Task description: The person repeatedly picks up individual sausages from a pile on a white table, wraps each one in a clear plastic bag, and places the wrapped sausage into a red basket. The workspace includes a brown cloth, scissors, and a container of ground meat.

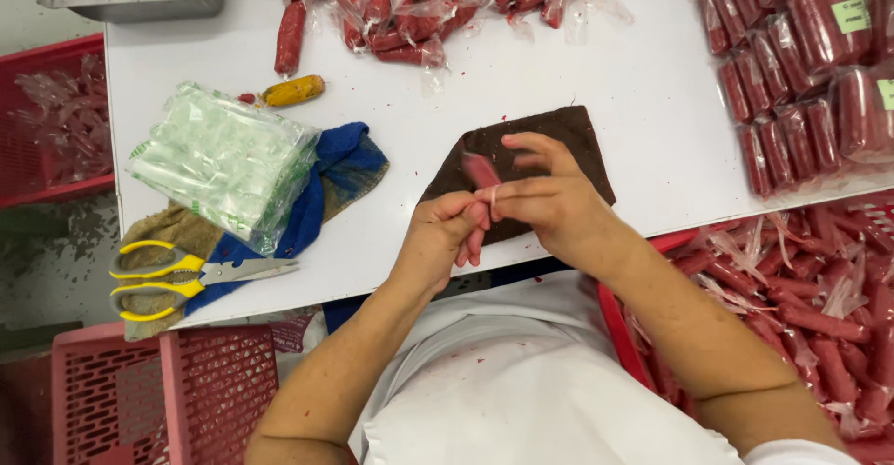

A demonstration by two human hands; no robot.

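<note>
Seen from the head camera: left hand [438, 237] curled in a tight grip around the lower end of a slim, glossy red sausage stick [480, 175], right hand [549, 206] pinching the same stick near its middle, fingers partly spread, both over a dark brown coarse-woven cloth [577, 139] lying flat on the smooth white table [596, 74]. To the left, a soft stack of clear crinkled plastic bags [223, 160] resting on a rumpled blue towel [346, 162], beside yellow-handled steel scissors [186, 274]. Farther up, a loose heap of red film-wrapped sausages [419, 0] and a short yellow one [293, 91]. At right, flat sealed packs of red sausages [801, 65]. Below left, a perforated pink plastic crate [158, 390].
</note>
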